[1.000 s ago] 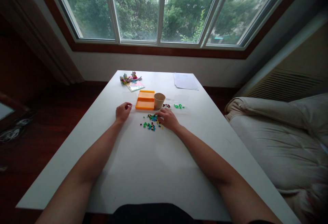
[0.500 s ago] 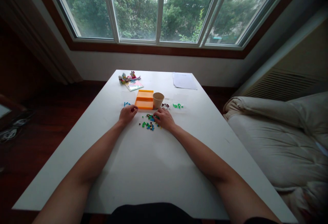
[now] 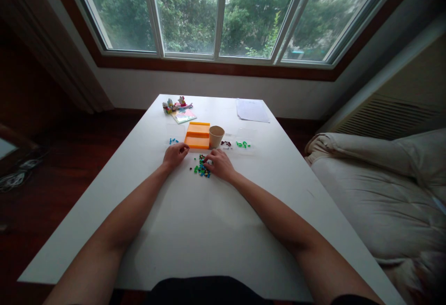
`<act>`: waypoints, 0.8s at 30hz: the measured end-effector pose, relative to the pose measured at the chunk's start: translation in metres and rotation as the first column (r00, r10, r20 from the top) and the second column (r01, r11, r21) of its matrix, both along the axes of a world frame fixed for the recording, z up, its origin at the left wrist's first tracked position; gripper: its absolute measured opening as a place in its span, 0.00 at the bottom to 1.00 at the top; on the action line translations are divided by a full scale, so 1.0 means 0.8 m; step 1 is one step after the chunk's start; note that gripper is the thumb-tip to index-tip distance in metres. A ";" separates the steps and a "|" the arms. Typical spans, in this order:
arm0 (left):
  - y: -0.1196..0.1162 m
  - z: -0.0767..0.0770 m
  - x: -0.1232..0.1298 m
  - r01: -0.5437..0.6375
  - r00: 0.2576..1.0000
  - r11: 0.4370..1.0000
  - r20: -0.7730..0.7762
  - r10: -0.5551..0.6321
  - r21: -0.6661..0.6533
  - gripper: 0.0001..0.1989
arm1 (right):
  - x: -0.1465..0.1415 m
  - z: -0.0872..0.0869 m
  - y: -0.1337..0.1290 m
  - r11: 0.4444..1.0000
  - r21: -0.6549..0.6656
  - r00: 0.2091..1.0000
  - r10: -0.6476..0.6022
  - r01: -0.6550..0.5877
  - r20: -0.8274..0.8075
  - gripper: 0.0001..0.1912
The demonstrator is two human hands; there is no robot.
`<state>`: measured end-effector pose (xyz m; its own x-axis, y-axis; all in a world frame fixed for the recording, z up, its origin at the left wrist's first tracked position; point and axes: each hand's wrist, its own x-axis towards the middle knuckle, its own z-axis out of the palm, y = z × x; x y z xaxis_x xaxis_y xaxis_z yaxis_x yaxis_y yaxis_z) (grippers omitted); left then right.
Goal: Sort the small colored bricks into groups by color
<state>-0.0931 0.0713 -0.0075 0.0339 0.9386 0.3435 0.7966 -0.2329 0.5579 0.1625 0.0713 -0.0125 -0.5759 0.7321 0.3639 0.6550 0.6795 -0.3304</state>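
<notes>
A small heap of tiny green, blue, yellow and dark building bricks (image 3: 202, 169) lies on the white table. My right hand (image 3: 220, 163) rests at the heap's right side, fingers bent and apart, with the fingertips touching bricks. Left of the heap, my left hand (image 3: 174, 155) has its fingers curled to the thumb; anything pinched there is too small to make out. Its fingertips are beside the near left corner of the orange tray (image 3: 197, 146). A tan paper cup (image 3: 216, 136) stands against the tray's right side.
Sorted groups of blue pieces (image 3: 173, 141), dark brown pieces (image 3: 226, 143) and green pieces (image 3: 243, 144) lie in clear trays. Farther back are colourful assembled figures (image 3: 177, 105), a shiny booklet (image 3: 184, 116) and white paper sheets (image 3: 252, 110). A sofa (image 3: 376, 179) stands right of the table.
My right hand has shifted slightly left over the heap, and the bricks are pushed closer together. My left hand stays by the tray. The view has moved slightly.
</notes>
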 end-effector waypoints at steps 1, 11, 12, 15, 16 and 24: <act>0.000 0.000 0.000 0.001 1.000 1.000 -0.001 -0.001 -0.001 0.11 | -0.003 0.000 -0.001 1.000 -0.007 1.000 -0.005 0.005 -0.001 0.09; 0.001 0.002 -0.004 0.011 1.000 1.000 -0.006 -0.011 0.001 0.10 | -0.013 0.003 0.005 1.000 0.003 0.998 -0.005 0.005 -0.069 0.04; 0.001 0.002 -0.004 0.011 1.000 1.000 -0.007 -0.011 0.004 0.10 | -0.010 0.005 0.007 1.000 0.008 0.995 0.005 -0.004 -0.101 0.04; 0.000 0.003 -0.002 0.019 1.000 1.000 -0.011 -0.019 0.016 0.10 | 0.004 0.011 0.012 0.999 -0.037 0.971 -0.001 -0.008 -0.239 0.03; -0.001 0.003 -0.001 0.025 1.000 1.000 -0.017 -0.024 0.016 0.10 | 0.010 0.012 0.015 0.997 -0.071 0.954 -0.037 0.016 -0.297 0.04; -0.006 0.003 0.004 0.075 0.996 0.997 -0.057 -0.075 0.006 0.11 | 0.056 0.010 0.051 0.927 -0.241 0.742 -0.376 0.289 -0.556 0.09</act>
<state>-0.0899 0.0667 -0.0050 0.1238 0.9300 0.3461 0.8071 -0.2973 0.5102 0.2072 0.1123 -0.0044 0.0045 0.9012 0.4334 0.4823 0.3777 -0.7904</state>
